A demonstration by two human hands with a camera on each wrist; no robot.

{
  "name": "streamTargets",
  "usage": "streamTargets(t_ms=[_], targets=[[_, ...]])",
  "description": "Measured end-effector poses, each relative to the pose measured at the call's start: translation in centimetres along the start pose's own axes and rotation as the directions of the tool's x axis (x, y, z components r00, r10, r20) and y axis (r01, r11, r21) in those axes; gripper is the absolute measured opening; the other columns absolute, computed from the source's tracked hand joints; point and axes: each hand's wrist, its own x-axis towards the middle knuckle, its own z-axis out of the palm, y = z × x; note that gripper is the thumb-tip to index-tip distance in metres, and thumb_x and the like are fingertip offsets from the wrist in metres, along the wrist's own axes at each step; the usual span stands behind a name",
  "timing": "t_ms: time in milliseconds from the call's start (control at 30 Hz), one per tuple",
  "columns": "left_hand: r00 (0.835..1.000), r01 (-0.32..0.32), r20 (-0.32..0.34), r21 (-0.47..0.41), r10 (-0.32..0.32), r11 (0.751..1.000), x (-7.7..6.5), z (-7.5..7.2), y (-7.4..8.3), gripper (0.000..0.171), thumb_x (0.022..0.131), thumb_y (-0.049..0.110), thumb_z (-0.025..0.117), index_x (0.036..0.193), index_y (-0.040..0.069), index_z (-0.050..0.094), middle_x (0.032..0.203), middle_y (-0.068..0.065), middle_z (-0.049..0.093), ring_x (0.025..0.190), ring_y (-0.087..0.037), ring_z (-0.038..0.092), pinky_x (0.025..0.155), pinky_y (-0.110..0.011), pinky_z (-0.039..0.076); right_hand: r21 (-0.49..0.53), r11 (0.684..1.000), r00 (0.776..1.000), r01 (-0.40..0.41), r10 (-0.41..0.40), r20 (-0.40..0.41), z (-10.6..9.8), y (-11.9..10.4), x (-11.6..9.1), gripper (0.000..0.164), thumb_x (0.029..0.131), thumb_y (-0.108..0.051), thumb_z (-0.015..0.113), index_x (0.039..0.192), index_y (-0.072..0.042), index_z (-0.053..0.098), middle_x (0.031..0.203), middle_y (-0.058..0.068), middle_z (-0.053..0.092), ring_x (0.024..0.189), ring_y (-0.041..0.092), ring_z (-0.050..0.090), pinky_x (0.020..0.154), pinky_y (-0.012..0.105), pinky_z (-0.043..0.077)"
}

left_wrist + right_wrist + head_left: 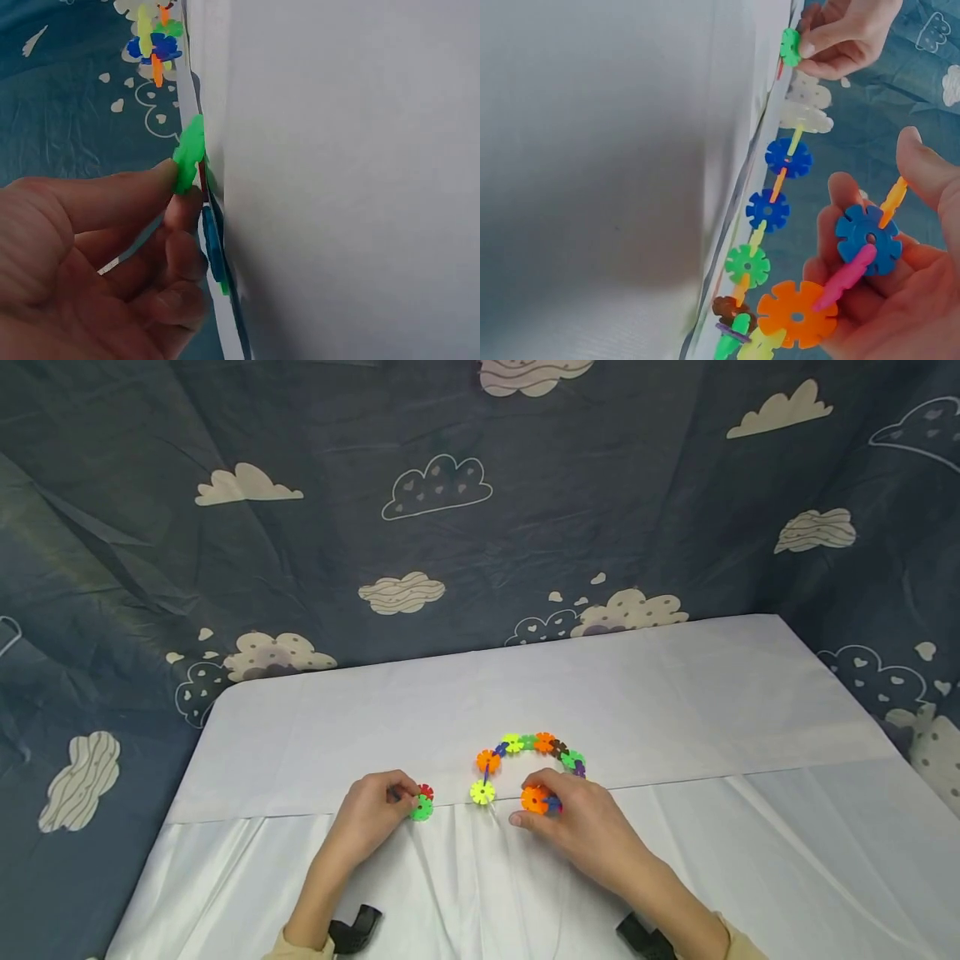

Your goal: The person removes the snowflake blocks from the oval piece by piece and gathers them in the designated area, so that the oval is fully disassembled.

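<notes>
In the head view, a chain of colourful notched plastic discs (pixel 513 743) arches over the white cloth. My left hand (pixel 377 814) is left of the chain, pinching a green notched disc (pixel 422 808) between thumb and fingertip. A red disc (pixel 425 792) adjoins that green one. Beside the left fingers, a blue edge (pixel 213 244) shows in the left wrist view. My right hand (pixel 581 822) holds the chain's near right end, fingers curled behind a blue disc (pixel 868 240). An orange disc (pixel 894 201) at that end points towards the thumb. The chain's other end is a yellow disc (pixel 482 792).
White cloth (pixel 300 727) covers the table, with a seam or fold running across it. Behind hangs a dark curtain (pixel 337 543) printed with clouds. Black wrist straps (pixel 356 931) show near both sleeves.
</notes>
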Motion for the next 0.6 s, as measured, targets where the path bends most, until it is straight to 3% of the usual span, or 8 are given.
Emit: streamTargets(t_ms=[167,300,467,600], targets=[[0.999,-0.019,-0.032,0.022,0.02,1.0,-0.4,-0.1,0.9,0.012,0.084,0.005,0.075,0.087,0.016,0.072,0.076,0.008,0.059,0.063,-0.014,0.048,0.057,-0.029,0.042,0.047,0.999,0.998,-0.012,0.01,0.057,-0.1,-0.1,0.0,0.035,0.078,-0.035,0.083,0.108,-0.024,0.067,0.097,-0.018,0.063,0.087,0.008,0.058,0.082,0.036,0.048],[0.997,-0.074,-0.01,-0.027,0.073,0.997,-1.0,0.5,2.7,0.005,0.09,0.012,0.072,0.091,0.016,0.073,0.075,0.009,0.059,0.064,-0.013,0.05,0.058,-0.029,0.043,0.05,0.999,0.997,-0.006,0.002,0.078,-0.2,-0.3,-0.2,0.035,0.08,-0.034,0.082,0.11,-0.026,0.066,0.098,-0.019,0.062,0.088,0.006,0.058,0.082,0.036,0.049],[0.985,-0.144,0.074,-0.164,0.158,0.976,-1.5,2.3,4.5,0.008,0.095,0.02,0.067,0.096,0.015,0.074,0.08,0.005,0.065,0.071,-0.013,0.057,0.06,-0.028,0.047,0.051,0.999,0.998,-0.012,0.009,0.057,0.0,-0.6,-0.4,0.036,0.076,-0.036,0.085,0.104,-0.028,0.063,0.091,-0.019,0.063,0.084,0.008,0.06,0.077,0.035,0.049],[0.971,-0.08,0.186,-0.348,0.152,0.934,-1.7,3.8,5.3,0.019,0.097,0.029,0.063,0.101,0.012,0.072,0.084,-0.005,0.068,0.07,-0.023,0.061,0.059,-0.029,0.05,0.011,0.999,0.998,0.04,-0.041,0.04,0.2,-0.7,-0.5,0.036,0.073,-0.037,0.087,0.098,-0.028,0.062,0.085,-0.019,0.063,0.079,0.004,0.061,0.073,0.033,0.05]])
